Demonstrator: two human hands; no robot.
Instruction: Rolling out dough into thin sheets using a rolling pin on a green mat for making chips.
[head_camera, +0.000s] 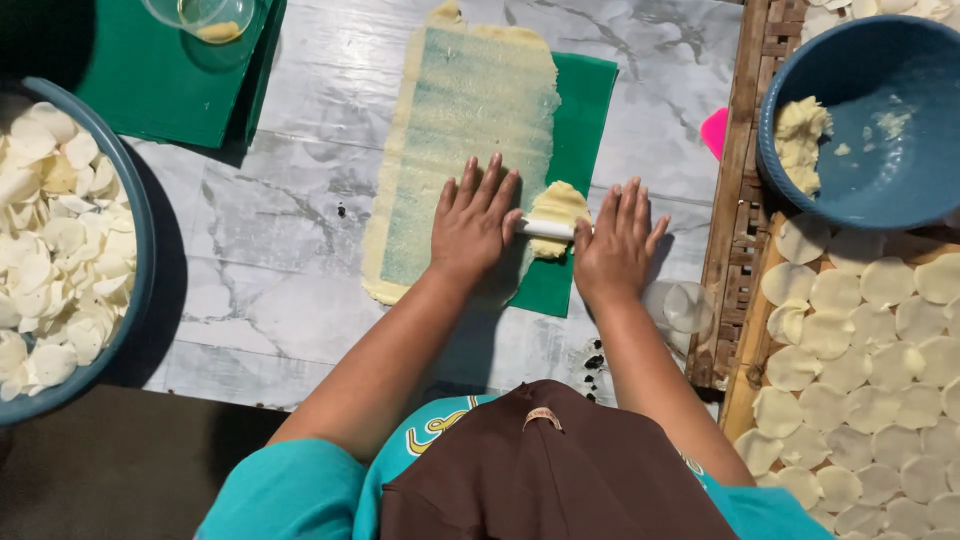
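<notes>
Both hands lie palm down on a thin white rolling pin (546, 229), set crosswise over a green plastic mat (582, 120) on the grey-veined marble floor (290, 250). The left hand (474, 222) has its fingers flat and slightly spread, pressing on the pin's left end; that end is hidden beneath the palm. The right hand (614, 243) has its fingers extended and close together, pressing on the right end. Neither hand curls around the pin. Only the short middle section of the pin shows between the 2 hands.

A small lump of pale yellow dough (557, 208) sits on the mat, touching the pin between the hands. A long flattened sheet of pale dough (462, 130) stretches away from the left hand along the mat, its left edge overhanging onto the floor.

At far left stands a large blue basin of white round dough discs (50, 240). At upper right a blue plastic bowl (880, 150) holds a further lump of dough. Below that bowl, cut dough rounds (860, 360) lie in rows on a woven bamboo tray (735, 260). A clear plastic cup (686, 306) lies near the right wrist. A 2nd green mat (150, 80) at upper left carries a clear container (205, 18).
</notes>
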